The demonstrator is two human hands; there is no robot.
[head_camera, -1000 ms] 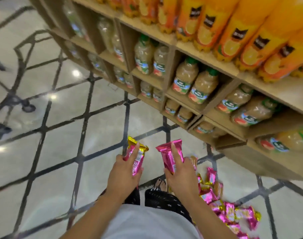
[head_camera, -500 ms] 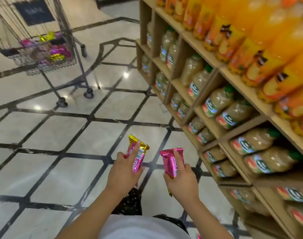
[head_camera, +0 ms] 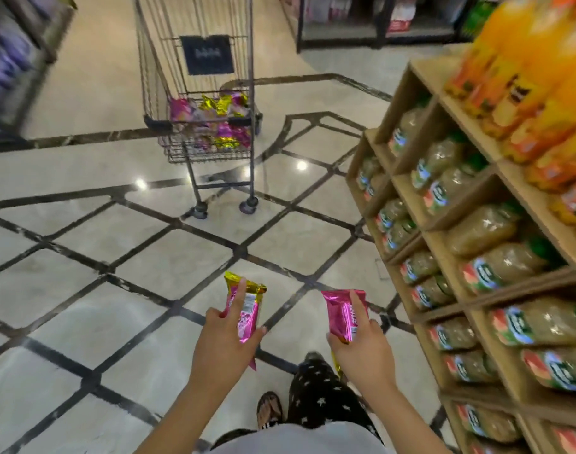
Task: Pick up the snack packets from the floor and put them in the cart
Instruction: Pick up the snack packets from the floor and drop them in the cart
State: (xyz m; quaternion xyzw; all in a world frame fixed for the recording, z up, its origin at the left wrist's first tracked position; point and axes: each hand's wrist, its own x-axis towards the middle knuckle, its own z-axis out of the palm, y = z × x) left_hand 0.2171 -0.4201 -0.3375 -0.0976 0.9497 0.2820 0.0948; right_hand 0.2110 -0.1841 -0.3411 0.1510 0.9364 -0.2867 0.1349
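Snack packets, head view: the left grip (head_camera: 224, 342) holds a pink-and-gold packet (head_camera: 247, 311), the right grip (head_camera: 362, 352) a pink packet (head_camera: 344, 317), fingers curled round each. The cart (head_camera: 155, 77), well ahead across the floor (head_camera: 83, 257), already holds others. This is likely the carrying step; next, walk over and drop them in. Packet print and the cart sign (head_camera: 206, 54) are unreadable.

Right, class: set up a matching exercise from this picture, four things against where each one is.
1 gold-topped packet
2 pink-topped packet
3 cart
4 orange bottles

a on the upper shelf, right side
b in the right hand
c in the left hand
d on the floor ahead, holding packets

Pairs: 1-c, 2-b, 3-d, 4-a.
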